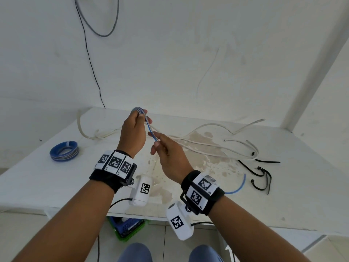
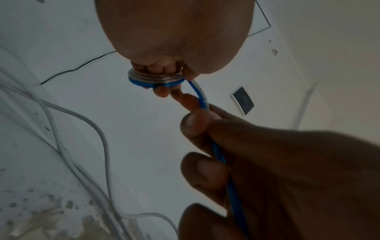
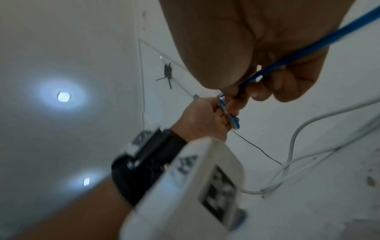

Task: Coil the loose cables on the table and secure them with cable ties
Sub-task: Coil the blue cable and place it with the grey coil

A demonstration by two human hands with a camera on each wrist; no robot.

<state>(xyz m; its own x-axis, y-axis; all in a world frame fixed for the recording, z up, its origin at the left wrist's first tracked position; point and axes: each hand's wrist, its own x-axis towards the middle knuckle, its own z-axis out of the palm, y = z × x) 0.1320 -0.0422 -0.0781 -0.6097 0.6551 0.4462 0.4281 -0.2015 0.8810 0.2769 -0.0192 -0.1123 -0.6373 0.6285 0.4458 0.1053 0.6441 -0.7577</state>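
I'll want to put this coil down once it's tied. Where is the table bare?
Bare: the table between the finished blue coil and the left hand, and its near-left edge. Crowded: white cables behind the hands, black cable ties at right.

Black wristbands (image 1: 105, 179) (white tag-printed blocks), blue trousers (image 1: 135, 252).

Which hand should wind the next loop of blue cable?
The right hand: it pinches the free blue cable, while the left hand is occupied gripping the coil.
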